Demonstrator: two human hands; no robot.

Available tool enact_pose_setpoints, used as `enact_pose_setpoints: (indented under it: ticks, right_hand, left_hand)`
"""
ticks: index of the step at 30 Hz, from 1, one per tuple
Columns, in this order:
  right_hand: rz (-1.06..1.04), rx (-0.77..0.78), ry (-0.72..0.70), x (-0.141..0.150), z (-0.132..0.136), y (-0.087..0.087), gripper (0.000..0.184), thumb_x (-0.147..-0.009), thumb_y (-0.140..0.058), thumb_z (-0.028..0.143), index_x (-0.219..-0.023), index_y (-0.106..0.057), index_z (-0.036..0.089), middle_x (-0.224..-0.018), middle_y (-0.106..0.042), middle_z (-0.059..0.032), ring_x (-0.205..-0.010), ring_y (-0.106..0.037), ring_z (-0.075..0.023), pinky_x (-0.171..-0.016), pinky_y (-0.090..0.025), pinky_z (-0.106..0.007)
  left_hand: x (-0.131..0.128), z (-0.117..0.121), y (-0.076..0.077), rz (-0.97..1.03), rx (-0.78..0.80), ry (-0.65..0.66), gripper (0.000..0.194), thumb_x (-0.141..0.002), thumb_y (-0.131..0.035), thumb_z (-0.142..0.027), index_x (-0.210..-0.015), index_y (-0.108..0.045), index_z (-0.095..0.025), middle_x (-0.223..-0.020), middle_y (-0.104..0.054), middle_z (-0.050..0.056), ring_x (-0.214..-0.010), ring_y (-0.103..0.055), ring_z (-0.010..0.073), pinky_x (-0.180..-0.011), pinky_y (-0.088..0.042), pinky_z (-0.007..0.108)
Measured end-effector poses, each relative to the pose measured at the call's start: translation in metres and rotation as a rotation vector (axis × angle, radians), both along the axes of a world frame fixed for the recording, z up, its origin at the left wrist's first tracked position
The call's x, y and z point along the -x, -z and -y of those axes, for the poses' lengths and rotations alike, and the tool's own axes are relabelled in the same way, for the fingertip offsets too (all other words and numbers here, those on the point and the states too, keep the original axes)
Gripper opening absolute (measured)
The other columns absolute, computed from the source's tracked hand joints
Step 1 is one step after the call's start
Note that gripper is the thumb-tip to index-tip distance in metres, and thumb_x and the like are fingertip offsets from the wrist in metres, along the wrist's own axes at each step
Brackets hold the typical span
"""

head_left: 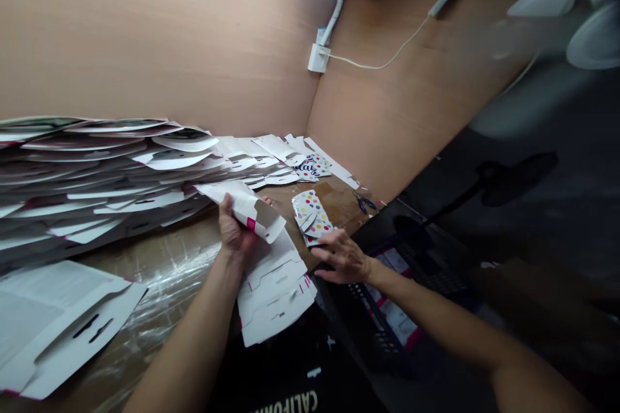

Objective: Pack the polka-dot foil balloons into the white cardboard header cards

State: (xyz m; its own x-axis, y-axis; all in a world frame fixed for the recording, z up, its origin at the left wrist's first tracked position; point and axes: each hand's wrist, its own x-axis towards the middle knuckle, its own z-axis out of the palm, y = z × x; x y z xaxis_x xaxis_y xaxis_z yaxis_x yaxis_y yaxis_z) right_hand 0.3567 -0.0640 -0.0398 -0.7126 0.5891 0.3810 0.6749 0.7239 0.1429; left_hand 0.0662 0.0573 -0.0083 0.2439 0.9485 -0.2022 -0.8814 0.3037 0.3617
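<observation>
Two plywood wall panels (169, 32) meet in a corner behind a brown bench (334, 200), and a white cable (382, 64) runs across them to a wall socket (318, 58). Filling the left side of the bench is a tall, loose stack of flat white carton blanks (97, 187), their die-cut flaps splayed unevenly. A bump from a forearm could send that stack sliding, especially where a clear plastic sheet (165, 284) gives the bench a slick, crinkled surface.

The left hand (234, 226) is closed on a white carton blank (247, 206), bending the thin card, and too hard a squeeze could crease it. Beneath it lies a smaller pile of loose blanks (274, 293), with slots and pink-marked edges, hanging partly past the bench edge, where a careless shift could tip it into the black crate (387, 310) below. The right hand (343, 257) is open, its fingers (322, 239) spread just beside a polka-dot printed card (310, 216); whether they touch it is hard to tell. Further along, blue-handled scissors (367, 203) sit close to the edge, easily knocked off.
</observation>
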Motion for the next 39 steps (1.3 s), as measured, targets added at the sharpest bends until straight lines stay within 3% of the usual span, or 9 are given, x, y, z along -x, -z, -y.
enact_pose_setpoints:
  ticks: [4,10,13,17,22,24,28,33,39]
  right_hand:
    - [0.023,0.21,0.16,-0.03,-0.015,0.002,0.12,-0.072,-0.084,0.074,-0.164,-0.036,0.013,-0.166,-0.035,-0.0283,-0.154,-0.029,-0.0449,-0.12,-0.029,-0.064]
    - [-0.066,0.124,0.064,-0.044,0.0,0.039,0.047,-0.095,-0.064,0.017,-0.142,-0.063,0.019,-0.137,-0.071,-0.0155,-0.127,-0.061,-0.0299,-0.106,-0.047,-0.049]
    - [-0.174,0.149,0.019,-0.037,0.021,0.031,0.035,-0.092,-0.059,0.01,-0.124,-0.072,0.02,-0.126,-0.076,-0.0124,-0.121,-0.066,-0.0287,-0.105,-0.047,-0.049]
    - [-0.328,0.586,0.086,-0.027,0.005,-0.026,0.029,-0.087,-0.06,0.012,-0.111,-0.076,0.02,-0.108,-0.079,-0.0057,-0.101,-0.072,-0.0227,-0.095,-0.052,-0.035]
    - [-0.313,1.003,0.379,-0.026,-0.075,-0.073,0.023,-0.087,-0.058,0.02,-0.099,-0.077,0.012,-0.087,-0.075,0.0001,-0.078,-0.066,-0.0158,-0.068,-0.045,-0.02]
    - [-0.28,1.001,0.446,-0.024,-0.099,-0.068,0.019,-0.082,-0.071,0.027,-0.091,-0.075,0.011,-0.082,-0.073,-0.0015,-0.075,-0.064,-0.0161,-0.064,-0.043,-0.02]
    - [-0.273,0.907,0.565,-0.01,-0.103,-0.039,0.055,-0.059,-0.095,0.039,-0.102,-0.072,0.013,-0.098,-0.076,-0.0089,-0.086,-0.068,-0.0224,-0.066,-0.044,-0.022]
    - [-0.337,0.859,0.604,0.008,-0.063,-0.021,0.036,-0.067,-0.09,0.038,-0.089,-0.07,0.017,-0.094,-0.076,-0.0075,-0.09,-0.069,-0.0244,-0.073,-0.047,-0.026]
    - [-0.706,0.862,0.559,0.013,-0.035,-0.027,0.041,-0.073,-0.076,0.023,-0.112,-0.065,0.016,-0.104,-0.077,-0.0053,-0.09,-0.07,-0.0213,-0.079,-0.054,-0.03]
  left_hand:
    - [-0.003,0.002,-0.002,-0.026,0.023,0.0,0.069,-0.093,-0.06,-0.063,-0.133,-0.062,-0.007,-0.104,-0.077,0.022,-0.087,-0.079,0.0332,-0.078,-0.067,0.048]
    - [-0.005,0.004,-0.005,-0.034,0.06,-0.011,0.062,-0.097,-0.057,-0.059,-0.134,-0.062,-0.01,-0.101,-0.077,0.019,-0.085,-0.079,0.0316,-0.078,-0.068,0.047]
    - [-0.005,0.004,-0.007,-0.014,0.084,-0.018,0.064,-0.096,-0.058,-0.062,-0.132,-0.064,-0.009,-0.101,-0.077,0.02,-0.085,-0.079,0.0322,-0.08,-0.067,0.048]
    - [-0.007,0.004,-0.008,-0.026,0.08,-0.006,0.065,-0.095,-0.059,-0.062,-0.134,-0.063,-0.01,-0.103,-0.078,0.019,-0.088,-0.079,0.0319,-0.082,-0.067,0.047]
    - [-0.008,0.002,-0.002,-0.045,0.073,0.013,0.067,-0.094,-0.059,-0.062,-0.138,-0.06,-0.011,-0.106,-0.078,0.018,-0.092,-0.079,0.0321,-0.084,-0.067,0.047]
    - [-0.006,0.001,0.001,-0.041,0.068,0.022,0.069,-0.093,-0.062,-0.062,-0.139,-0.06,-0.012,-0.107,-0.078,0.018,-0.092,-0.079,0.0326,-0.085,-0.067,0.048]
    - [-0.003,0.001,0.005,-0.017,0.059,0.047,0.075,-0.09,-0.066,-0.064,-0.141,-0.058,-0.01,-0.111,-0.077,0.02,-0.095,-0.079,0.0351,-0.09,-0.065,0.052]
    - [-0.004,0.005,0.005,0.024,-0.027,0.086,0.079,-0.088,-0.066,-0.072,-0.14,-0.06,-0.013,-0.113,-0.077,0.019,-0.103,-0.077,0.0358,-0.092,-0.064,0.052]
    - [-0.006,0.011,0.004,0.044,-0.054,0.135,0.085,-0.084,-0.063,-0.084,-0.136,-0.064,-0.017,-0.11,-0.078,0.017,-0.103,-0.076,0.0363,-0.09,-0.063,0.054]
